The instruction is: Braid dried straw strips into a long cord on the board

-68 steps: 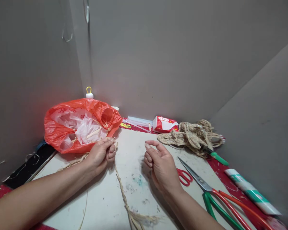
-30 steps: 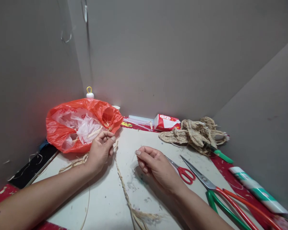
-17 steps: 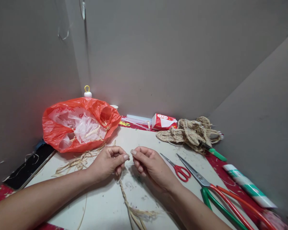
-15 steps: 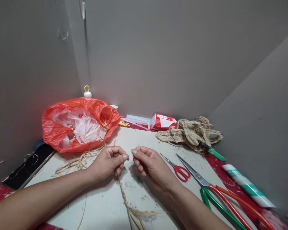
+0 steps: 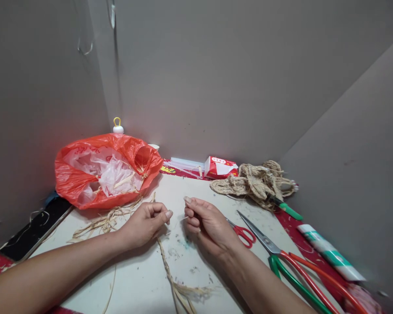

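The braided straw cord (image 5: pixel 166 266) runs from beneath the left hand (image 5: pixel 153 223) toward the near edge of the surface (image 5: pixel 137 279), its strands splayed loose at that end. From where I stand, the left grip is pinched, thumb to forefinger, but I can't tell whether it has hold of the cord. The right hand (image 5: pixel 209 220), apart from it, is pinched too, on a thin pale thread (image 5: pixel 185 217). Loose straw (image 5: pixel 109 220) lies just beyond the left wrist, near the red plastic bag (image 5: pixel 67 176) at the far left corner. Small red-handled scissors (image 5: pixel 246 236) sit by the right wrist, big shears (image 5: pixel 273 248) nearer the right edge, and a heap of plaited rope (image 5: pixel 255 183) fills the far right corner
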`<state>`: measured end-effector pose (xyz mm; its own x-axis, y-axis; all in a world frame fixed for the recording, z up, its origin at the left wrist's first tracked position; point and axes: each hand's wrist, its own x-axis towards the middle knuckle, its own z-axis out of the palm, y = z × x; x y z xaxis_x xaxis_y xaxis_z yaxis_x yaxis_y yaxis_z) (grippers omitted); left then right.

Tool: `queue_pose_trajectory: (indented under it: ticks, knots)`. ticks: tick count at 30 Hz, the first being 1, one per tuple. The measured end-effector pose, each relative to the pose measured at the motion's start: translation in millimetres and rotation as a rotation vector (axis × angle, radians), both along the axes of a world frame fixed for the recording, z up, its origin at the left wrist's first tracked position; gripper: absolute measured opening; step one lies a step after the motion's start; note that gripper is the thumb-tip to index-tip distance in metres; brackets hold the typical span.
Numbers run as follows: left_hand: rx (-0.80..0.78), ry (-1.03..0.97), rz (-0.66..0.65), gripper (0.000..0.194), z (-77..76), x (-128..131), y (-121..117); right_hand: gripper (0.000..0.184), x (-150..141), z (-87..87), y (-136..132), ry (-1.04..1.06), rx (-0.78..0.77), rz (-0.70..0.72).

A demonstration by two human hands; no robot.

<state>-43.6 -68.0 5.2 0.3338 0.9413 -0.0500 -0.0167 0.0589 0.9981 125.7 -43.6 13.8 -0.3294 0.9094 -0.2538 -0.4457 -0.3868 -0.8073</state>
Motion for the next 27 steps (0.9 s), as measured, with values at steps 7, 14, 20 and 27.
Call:
queue_pose_trajectory:
  ticks: [7, 14, 20, 27]
  knots:
    - [0.040, -0.004, 0.125, 0.040, -2.1, -2.6, 2.9, 0.034, 0.3, -4.0, 4.3, -0.041, 0.038, -0.049]
    - [-0.089, -0.246, 0.275, 0.025, 16.4, -9.6, 8.8, 0.036, -9.3, -13.0, -1.0, -0.133, 0.046, 0.046]
    - [-0.182, -0.335, 0.230, 0.022, 17.0, -9.3, 9.1, 0.036, -9.4, -21.0, 3.4, -0.188, 0.056, 0.074]
    - [-0.214, -0.278, 0.234, 0.029, 8.8, -12.0, 17.0, 0.032, -4.6, -22.5, 9.2, -0.254, 0.081, 0.022]
